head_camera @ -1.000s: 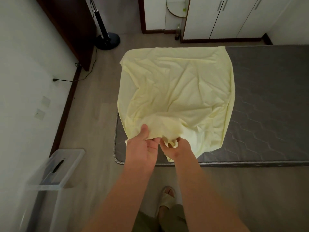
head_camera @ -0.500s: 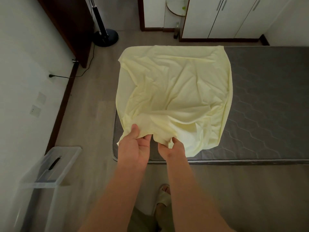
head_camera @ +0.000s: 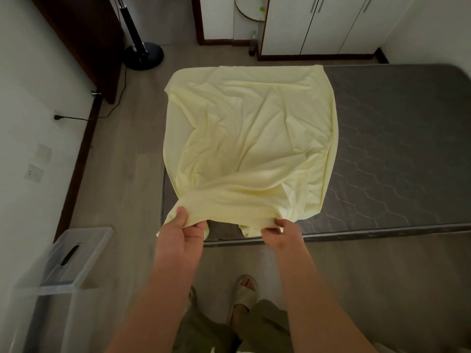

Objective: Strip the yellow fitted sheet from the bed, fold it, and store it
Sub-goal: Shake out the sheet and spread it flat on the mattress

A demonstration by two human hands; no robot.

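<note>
The pale yellow fitted sheet (head_camera: 251,138) lies folded and wrinkled over the left end of the bare grey mattress (head_camera: 397,154). Its near edge is lifted off the bed. My left hand (head_camera: 182,233) pinches that edge at the near left, thumb on top. My right hand (head_camera: 279,231) grips the same edge a little to the right, fingers curled round the cloth. The stretch of edge between the hands is pulled taut above the mattress's front edge.
A clear plastic storage box (head_camera: 63,266) with its lid stands on the floor at the left by the wall. A fan stand (head_camera: 142,56) and its cable sit at the back left. White wardrobe doors (head_camera: 331,24) line the far wall. My slippered feet are below.
My hands, first close together on the sheet's near edge, have moved apart along it. The edge is now stretched between them and lifted toward me.
</note>
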